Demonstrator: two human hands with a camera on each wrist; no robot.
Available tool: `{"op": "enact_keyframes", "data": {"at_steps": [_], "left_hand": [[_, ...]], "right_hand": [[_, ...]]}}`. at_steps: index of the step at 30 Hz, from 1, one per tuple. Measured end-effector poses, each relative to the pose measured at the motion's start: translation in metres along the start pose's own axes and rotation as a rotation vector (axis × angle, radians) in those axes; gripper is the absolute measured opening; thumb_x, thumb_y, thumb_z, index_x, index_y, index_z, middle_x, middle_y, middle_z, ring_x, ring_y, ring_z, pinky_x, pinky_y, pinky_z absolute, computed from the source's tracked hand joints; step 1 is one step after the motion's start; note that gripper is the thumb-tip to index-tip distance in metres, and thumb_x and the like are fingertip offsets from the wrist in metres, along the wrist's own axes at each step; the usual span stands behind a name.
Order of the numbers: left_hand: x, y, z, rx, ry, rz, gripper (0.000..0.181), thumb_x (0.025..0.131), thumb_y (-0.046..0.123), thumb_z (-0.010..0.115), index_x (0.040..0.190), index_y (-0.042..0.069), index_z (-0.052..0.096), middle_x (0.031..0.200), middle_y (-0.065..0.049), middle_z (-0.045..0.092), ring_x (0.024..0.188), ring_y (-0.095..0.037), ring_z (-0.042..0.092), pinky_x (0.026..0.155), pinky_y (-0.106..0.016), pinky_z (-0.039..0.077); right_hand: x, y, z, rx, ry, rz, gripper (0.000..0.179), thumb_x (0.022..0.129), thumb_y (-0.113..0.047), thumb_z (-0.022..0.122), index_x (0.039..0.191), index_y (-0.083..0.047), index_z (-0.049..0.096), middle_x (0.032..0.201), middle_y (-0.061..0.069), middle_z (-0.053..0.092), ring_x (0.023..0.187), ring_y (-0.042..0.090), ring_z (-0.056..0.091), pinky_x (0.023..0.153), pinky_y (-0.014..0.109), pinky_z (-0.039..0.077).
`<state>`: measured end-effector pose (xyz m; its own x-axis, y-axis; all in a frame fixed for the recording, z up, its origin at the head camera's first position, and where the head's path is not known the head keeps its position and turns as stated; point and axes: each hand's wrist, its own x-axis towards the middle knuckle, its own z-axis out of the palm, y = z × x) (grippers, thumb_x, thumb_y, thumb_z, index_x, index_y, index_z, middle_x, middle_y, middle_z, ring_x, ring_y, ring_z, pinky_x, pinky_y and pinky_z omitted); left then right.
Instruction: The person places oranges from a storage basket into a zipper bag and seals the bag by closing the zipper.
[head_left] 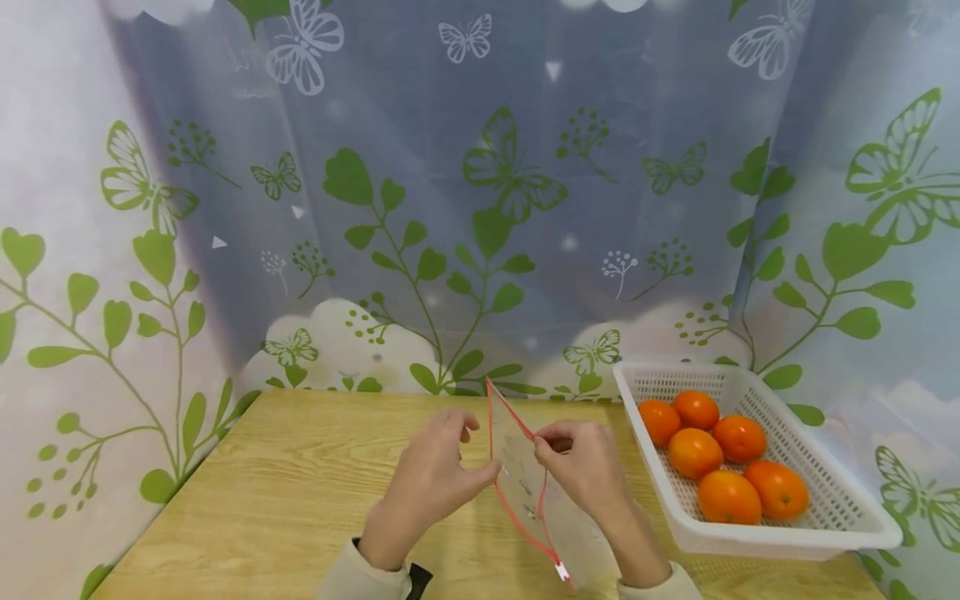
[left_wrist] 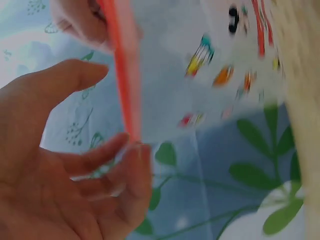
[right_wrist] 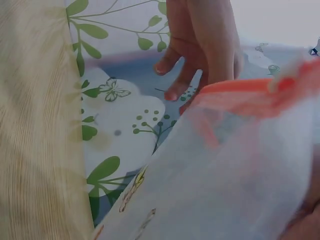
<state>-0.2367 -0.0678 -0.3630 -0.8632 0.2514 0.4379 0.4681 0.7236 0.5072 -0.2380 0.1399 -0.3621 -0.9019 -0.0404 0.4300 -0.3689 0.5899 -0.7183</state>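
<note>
A see-through zip pouch [head_left: 517,475] with red edging and small coloured prints stands upright between the hands, its mouth parted. Its white zip slider [head_left: 562,572] is at the near end. My right hand [head_left: 588,467] pinches the red edge on the right side between thumb and fingers. On the other side, my left hand [head_left: 435,475] has its fingers spread and loosely bent, the thumb tip right at the red edge. In the left wrist view the fingertips [left_wrist: 137,155] are at the lower end of the red strip [left_wrist: 127,75].
To the right stands a white plastic basket [head_left: 787,542] holding several orange fruits [head_left: 695,454]. The wooden table [head_left: 285,492] runs back to a curtain [head_left: 420,250] printed with leaves and butterflies, which also covers both sides.
</note>
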Motion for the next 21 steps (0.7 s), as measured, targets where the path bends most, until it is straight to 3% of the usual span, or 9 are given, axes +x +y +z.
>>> {"op": "enact_keyframes", "data": {"at_steps": [2, 4, 8, 12, 21], "left_hand": [[0.001, 0.001, 0.002, -0.055, -0.089, -0.076, 0.043, 0.086, 0.033, 0.081, 0.117, 0.008, 0.063, 0.100, -0.004, 0.064, 0.076, -0.013, 0.056, 0.060, -0.024, 0.047], [0.001, 0.002, 0.005, -0.094, -0.142, -0.109, 0.045, 0.086, 0.029, 0.080, 0.120, 0.006, 0.061, 0.095, -0.004, 0.064, 0.071, -0.013, 0.055, 0.057, -0.025, 0.047], [-0.002, 0.004, 0.006, -0.115, -0.127, -0.074, 0.033, 0.086, 0.009, 0.073, 0.116, 0.001, 0.061, 0.075, 0.000, 0.059, 0.054, -0.010, 0.048, 0.048, -0.021, 0.041], [-0.003, 0.004, 0.005, -0.107, -0.025, -0.017, 0.023, 0.085, -0.005, 0.066, 0.108, -0.001, 0.064, 0.066, 0.002, 0.054, 0.050, -0.005, 0.042, 0.045, -0.017, 0.036], [-0.003, 0.006, -0.014, -0.058, 0.335, 0.054, 0.017, 0.086, -0.011, 0.066, 0.094, 0.001, 0.074, 0.076, -0.006, 0.065, 0.054, -0.003, 0.049, 0.046, -0.015, 0.041]], "right_hand": [[0.000, 0.000, 0.000, 0.008, 0.010, 0.000, 0.010, 0.088, 0.000, 0.074, 0.087, -0.005, 0.082, 0.079, 0.006, 0.079, 0.068, 0.012, 0.073, 0.063, 0.020, 0.062], [0.000, -0.001, 0.000, 0.023, 0.020, 0.002, 0.009, 0.087, 0.000, 0.074, 0.088, -0.004, 0.081, 0.079, 0.006, 0.079, 0.069, 0.011, 0.073, 0.064, 0.019, 0.062], [0.000, -0.002, 0.000, 0.058, 0.041, 0.001, 0.007, 0.088, 0.000, 0.074, 0.089, -0.002, 0.081, 0.079, 0.007, 0.078, 0.070, 0.012, 0.073, 0.067, 0.020, 0.063], [0.000, -0.003, -0.001, 0.057, 0.053, -0.014, 0.006, 0.089, 0.000, 0.075, 0.091, -0.002, 0.080, 0.079, 0.007, 0.078, 0.070, 0.013, 0.074, 0.067, 0.020, 0.064], [0.000, -0.004, -0.001, 0.044, 0.083, -0.071, 0.005, 0.090, 0.001, 0.074, 0.092, 0.000, 0.079, 0.078, 0.010, 0.078, 0.067, 0.015, 0.075, 0.064, 0.020, 0.063]]}}
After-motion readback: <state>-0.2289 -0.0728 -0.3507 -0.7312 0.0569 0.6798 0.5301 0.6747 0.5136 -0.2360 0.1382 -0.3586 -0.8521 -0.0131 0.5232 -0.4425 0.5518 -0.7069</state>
